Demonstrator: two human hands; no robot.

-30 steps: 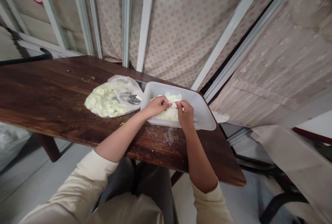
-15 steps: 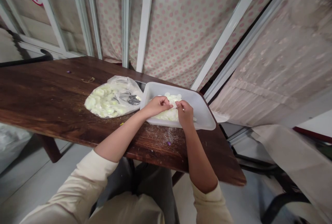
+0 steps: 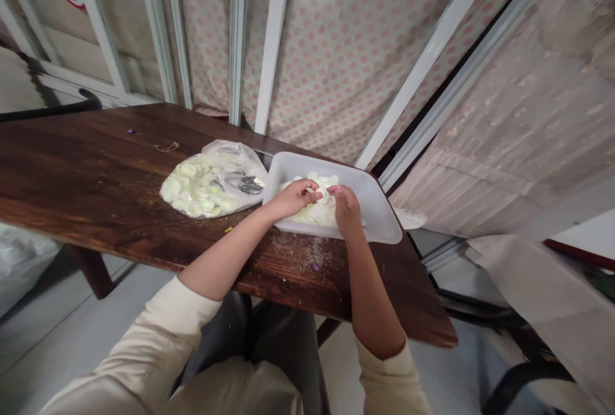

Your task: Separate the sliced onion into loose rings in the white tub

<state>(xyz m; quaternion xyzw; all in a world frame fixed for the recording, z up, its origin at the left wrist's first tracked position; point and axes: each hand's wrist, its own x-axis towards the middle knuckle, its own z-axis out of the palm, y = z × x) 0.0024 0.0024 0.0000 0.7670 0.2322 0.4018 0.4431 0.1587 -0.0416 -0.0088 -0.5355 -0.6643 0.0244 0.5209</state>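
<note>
Wooden table (image 3: 96, 165), fingers (image 3: 342, 192) seemingly curled

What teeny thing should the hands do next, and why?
Maybe the left hand should loosen its pinch: its fingertips nearly meet above the thin, greenish-white pieces in the white, rectangular plastic tub, so anything held would likely drop among them.

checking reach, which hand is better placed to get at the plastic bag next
Likely the left hand: the plastic bag lies beside the white tub, on that hand's side. The right hand is farther away.
</note>
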